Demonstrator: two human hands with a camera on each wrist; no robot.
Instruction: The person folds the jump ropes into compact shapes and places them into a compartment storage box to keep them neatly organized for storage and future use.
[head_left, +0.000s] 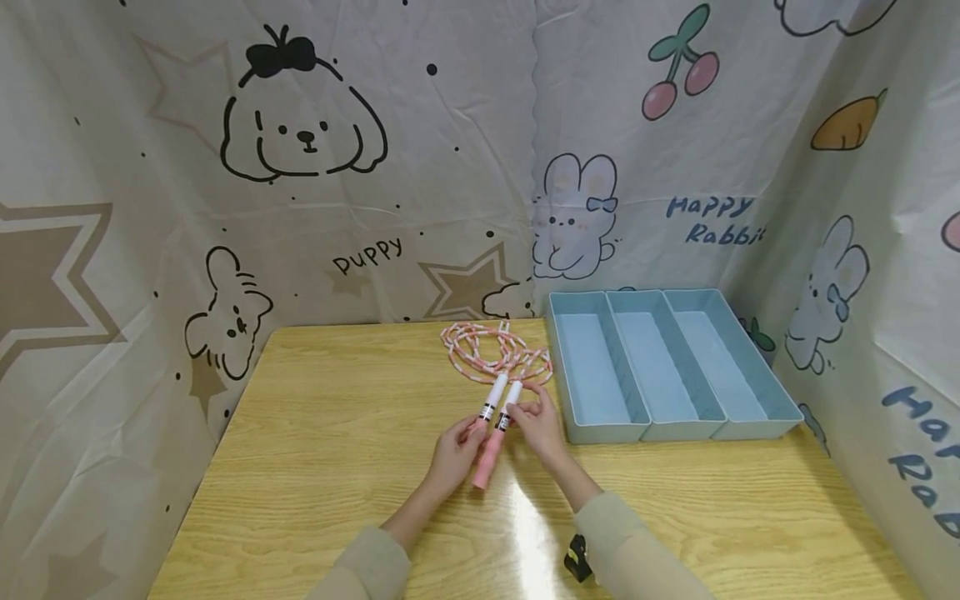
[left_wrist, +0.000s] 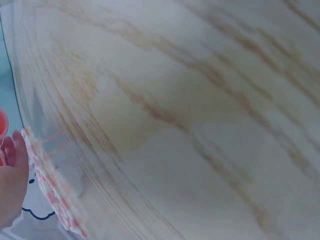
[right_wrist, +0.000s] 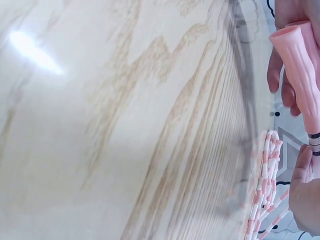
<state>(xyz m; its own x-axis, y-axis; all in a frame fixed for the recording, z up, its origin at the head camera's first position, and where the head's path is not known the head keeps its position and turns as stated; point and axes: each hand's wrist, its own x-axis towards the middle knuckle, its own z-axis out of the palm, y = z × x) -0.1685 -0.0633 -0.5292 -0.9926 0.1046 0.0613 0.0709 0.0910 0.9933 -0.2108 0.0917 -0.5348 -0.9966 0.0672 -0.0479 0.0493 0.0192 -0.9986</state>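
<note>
Jump rope, both ends in hand over the desk; left grip closed in a pinch on the left handle, thumb on its pink part; right grip closed lightly on the right handle, around the black band, fingers near its white end; handles lie side by side, slanted, pink ends toward the person; whether they touch under the fingers, cannot tell.

Pink-and-white beaded cord lies in loose overlapping loops at the far edge of the desk, just beside the blue bins; three bin compartments in a row, no rope inside; whether joined, cannot tell; small black item near the right sleeve, type unclear.

Step in hand looks like lining up the two handles, cord only loosely gathered; next move probably calls for a firm pinch on both handles, ends level, and enough slack that the loops don't get dragged open; smooth handles could slip apart if one grip lets go early; loose loops may snag on the nearest bin wall.
</note>
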